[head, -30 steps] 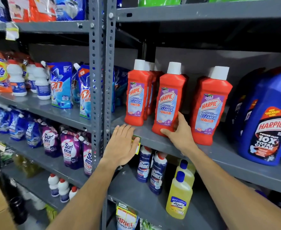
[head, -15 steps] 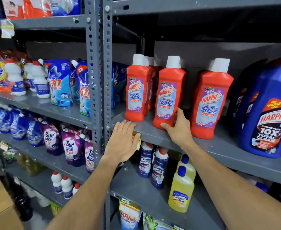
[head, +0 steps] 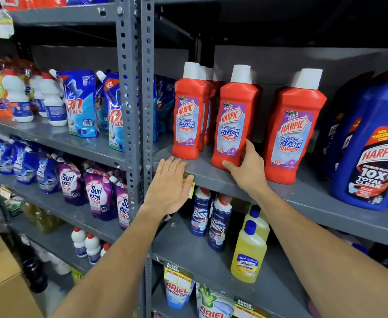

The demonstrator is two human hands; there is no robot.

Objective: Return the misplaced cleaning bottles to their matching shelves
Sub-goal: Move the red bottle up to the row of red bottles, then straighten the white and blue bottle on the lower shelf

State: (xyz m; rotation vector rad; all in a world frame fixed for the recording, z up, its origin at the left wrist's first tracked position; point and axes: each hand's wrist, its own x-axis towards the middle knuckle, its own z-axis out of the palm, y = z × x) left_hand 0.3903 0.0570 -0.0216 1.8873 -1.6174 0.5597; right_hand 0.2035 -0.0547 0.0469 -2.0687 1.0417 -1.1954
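Observation:
Three red Harpic bathroom cleaner bottles with white caps stand in front on the grey shelf [head: 211,177], with more behind the left one. My right hand [head: 245,167] grips the base of the middle red bottle [head: 234,120], which stands upright. The left red bottle [head: 188,113] and the right red bottle [head: 291,131] stand to either side. My left hand [head: 168,187] lies flat, fingers apart, on the shelf's front edge over a price tag, holding nothing. Two blue Domex bottles [head: 218,223] and two yellow Lizol bottles [head: 249,249] stand on the shelf below.
Large blue Harpic jugs [head: 372,157] crowd the shelf's right end. A grey perforated upright [head: 134,99] divides the rack. Left bays hold detergent pouches [head: 80,104], white bottles and Surf Excel packs [head: 96,191]. Ariel packs [head: 177,290] sit at the bottom, a cardboard box [head: 2,283] at lower left.
The view has dropped slightly relative to the shelves. My right hand stays on the middle red bottle's base, which has shifted slightly; the left hand rests in the same place.

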